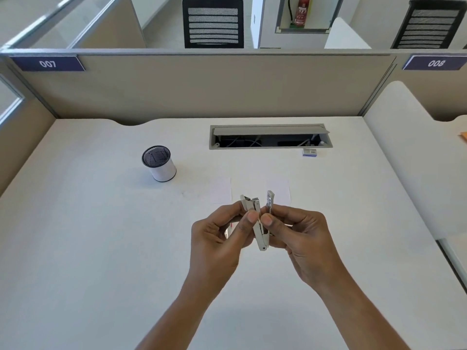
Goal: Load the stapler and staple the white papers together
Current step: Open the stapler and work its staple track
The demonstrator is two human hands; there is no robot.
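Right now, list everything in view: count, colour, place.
silver metal stapler: one, silver, hinged open, held above desk
white paper sheets: two, white, flat on desk beyond stapler
mesh pen cup: one, black-and-white, desk left
grey cable hatch: one, grey, desk rear
small rectangular box: one, blue-and-white, beside cable hatch
black mesh chairs: two, black, behind partition
red fire extinguisher: one, red, wall niche
left hand: one, gripping stapler from left
right hand: one, gripping stapler from right

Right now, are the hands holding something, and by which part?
Both hold the opened stapler. The left hand pinches its magazine side; the right hand pinches the swung-open top arm.
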